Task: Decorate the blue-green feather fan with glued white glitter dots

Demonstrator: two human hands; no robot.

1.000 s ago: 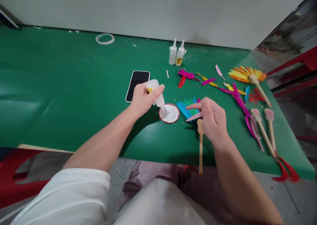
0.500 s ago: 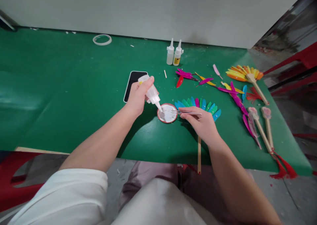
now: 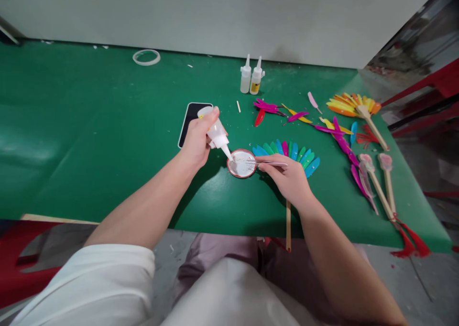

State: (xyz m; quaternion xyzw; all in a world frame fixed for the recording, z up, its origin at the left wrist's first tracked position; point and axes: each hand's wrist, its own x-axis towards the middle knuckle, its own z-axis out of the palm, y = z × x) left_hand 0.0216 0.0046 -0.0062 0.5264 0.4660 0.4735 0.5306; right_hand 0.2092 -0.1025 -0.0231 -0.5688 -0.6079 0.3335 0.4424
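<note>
My left hand [image 3: 196, 142] is closed around a translucent glue bottle [image 3: 217, 132], tilted with its nozzle down at the left part of a small round white dish [image 3: 243, 169] with a red rim. Between the fingers of my right hand [image 3: 290, 177] is a pair of tweezers [image 3: 270, 163], its tips over the dish's right side. Under that hand lies a fan of blue, green and magenta feathers [image 3: 311, 163]; its wooden handle [image 3: 289, 225] sticks out past the table's front edge. My right hand hides the middle of this fan.
Behind my left hand lies a phone [image 3: 186, 125]. Two small bottles [image 3: 251, 80] stand near the wall, with a tape ring [image 3: 146, 57] further left. Loose feathers [image 3: 339, 137], an orange-yellow feather fan [image 3: 353, 105] and two wooden handles with red tassels [image 3: 386, 185] lie to the right.
The right hand and tweezers have shifted slightly left and turned a little. The left hand still holds the tilted bottle at the dish, almost unmoved.
</note>
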